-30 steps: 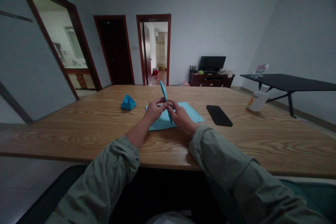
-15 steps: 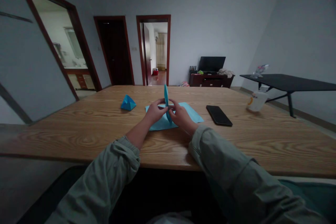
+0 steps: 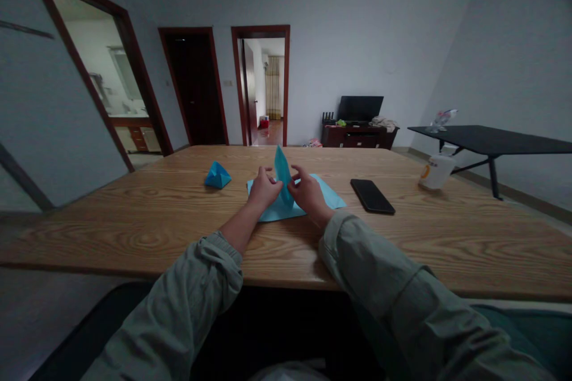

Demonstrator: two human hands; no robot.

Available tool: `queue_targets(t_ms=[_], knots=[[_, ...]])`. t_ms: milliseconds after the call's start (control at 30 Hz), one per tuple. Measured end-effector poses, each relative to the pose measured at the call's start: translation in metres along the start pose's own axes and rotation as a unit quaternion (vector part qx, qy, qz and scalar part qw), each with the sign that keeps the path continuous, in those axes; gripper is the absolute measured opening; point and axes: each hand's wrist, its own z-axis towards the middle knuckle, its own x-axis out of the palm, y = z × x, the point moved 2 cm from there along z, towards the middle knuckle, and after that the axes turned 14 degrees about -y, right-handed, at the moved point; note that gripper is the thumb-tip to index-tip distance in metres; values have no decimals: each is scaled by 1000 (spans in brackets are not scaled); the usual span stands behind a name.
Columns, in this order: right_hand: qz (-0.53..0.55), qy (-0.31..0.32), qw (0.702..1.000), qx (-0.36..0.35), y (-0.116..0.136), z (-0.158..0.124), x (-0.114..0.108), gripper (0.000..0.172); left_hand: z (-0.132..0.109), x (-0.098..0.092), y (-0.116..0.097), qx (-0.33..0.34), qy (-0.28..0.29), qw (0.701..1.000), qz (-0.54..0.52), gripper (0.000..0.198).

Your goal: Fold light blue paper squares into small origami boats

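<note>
A folded piece of light blue paper (image 3: pixel 282 168) stands upright between my hands, its pointed top tilted slightly left. My left hand (image 3: pixel 267 187) pinches its left edge, with thumb and fingers closed. On the opposite edge, my right hand (image 3: pixel 306 189) grips the same paper, its index finger raised a little. Beneath both hands a light blue sheet (image 3: pixel 329 193) lies flat on the wooden table. To the left sits a small folded blue paper shape (image 3: pixel 217 175), apart from either hand. The paper's lower end is partly hidden by my fingers.
A black phone (image 3: pixel 372 196) lies right of the sheet on the wooden table (image 3: pixel 147 226). Farther right stands a white cup (image 3: pixel 437 172) with an orange mark. Beyond the table are a black table (image 3: pixel 500 140) and a TV (image 3: pixel 360 109) on a low cabinet.
The folded paper has turned from nearly edge-on to show more of its face, and its tip leans left. My hands have shifted their hold slightly along its edges.
</note>
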Motion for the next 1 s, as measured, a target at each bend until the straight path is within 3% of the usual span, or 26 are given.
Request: queue_targets(t_ms=[100,233,400,567,1000], knots=[[-2,15,1000,-2,3,-1,0,51,1,3,6,-25,41,999,23,49],[-15,33,999,0,8,-3,0,55,-2,4,2,9,65,997,32,50],[-49,34,998,13,6,-2,-2,58,-8,-3,-12,62,48,996,29,51],[-70,37,997,13,-2,2,-5,43,-10,-9,-19,94,39,995,18,48],[-95,30,995,6,-29,12,-11,28,1,-11,0,92,36,993,70,27]])
